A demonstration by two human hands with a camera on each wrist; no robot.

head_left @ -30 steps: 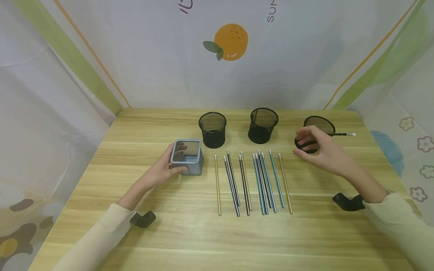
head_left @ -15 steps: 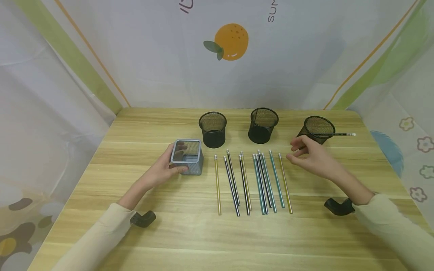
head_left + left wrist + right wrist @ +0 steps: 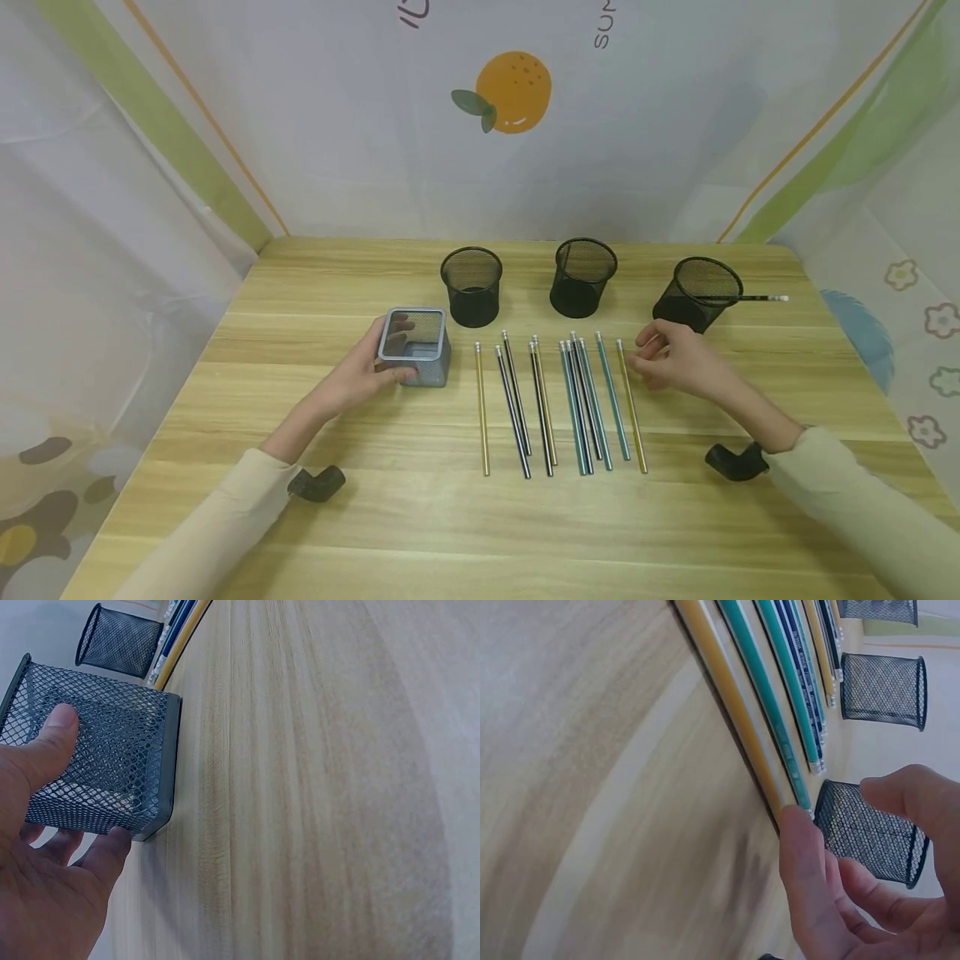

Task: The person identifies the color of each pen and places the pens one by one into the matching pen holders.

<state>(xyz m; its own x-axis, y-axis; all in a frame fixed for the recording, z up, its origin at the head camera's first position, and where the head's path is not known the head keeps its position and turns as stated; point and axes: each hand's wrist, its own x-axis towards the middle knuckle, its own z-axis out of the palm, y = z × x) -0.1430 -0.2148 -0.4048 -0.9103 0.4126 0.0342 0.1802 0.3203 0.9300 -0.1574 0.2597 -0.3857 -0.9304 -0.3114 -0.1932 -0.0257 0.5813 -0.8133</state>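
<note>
My left hand (image 3: 356,383) holds the grey square mesh pencil holder (image 3: 429,373) by its left side, thumb in front and fingers behind. In the left wrist view the thumb lies across the mesh wall of the holder (image 3: 112,750). My right hand (image 3: 678,360) is at the eraser end of the rightmost yellow pencil (image 3: 632,412). Seen from the right wrist, one fingertip (image 3: 801,825) overlaps that pencil's end, while another digit stands apart and nothing is between them. Blue, dark and yellow pencils lie in a row left of it, erasers pointing away.
Along the back stand three round black mesh cups: a left one (image 3: 472,308), a middle one (image 3: 576,300) and a right one (image 3: 684,310). A black pencil (image 3: 757,297) leans out of the right cup. Behind the wooden table (image 3: 480,533) hangs a printed curtain (image 3: 337,125).
My right hand has moved from in front of the right black cup toward me and left, to the rightmost yellow pencil's eraser end. The left hand and grey holder stay put.
</note>
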